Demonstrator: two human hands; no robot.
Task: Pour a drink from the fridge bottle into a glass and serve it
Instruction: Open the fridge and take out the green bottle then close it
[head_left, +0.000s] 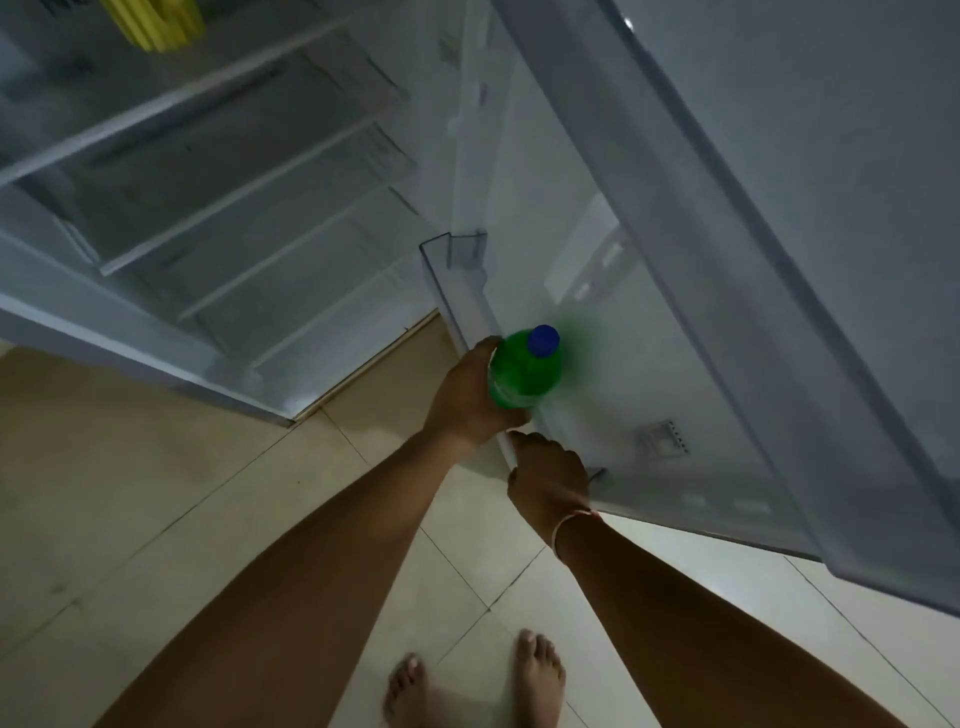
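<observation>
A green bottle (525, 371) with a blue cap (543, 341) stands upright in the clear door bin (451, 291) of the open fridge door (779, 260). My left hand (467, 400) grips the bottle around its shoulder from the left. Just below it, my right hand (550, 475) holds the front rim of the door bin, fingers curled over the edge. No glass is in view.
The fridge interior (208, 182) with several glass shelves lies at the left; a yellow object (156, 23) sits on the top shelf. Beige floor tiles (156, 493) spread below, and my bare feet (472, 680) stand at the bottom edge.
</observation>
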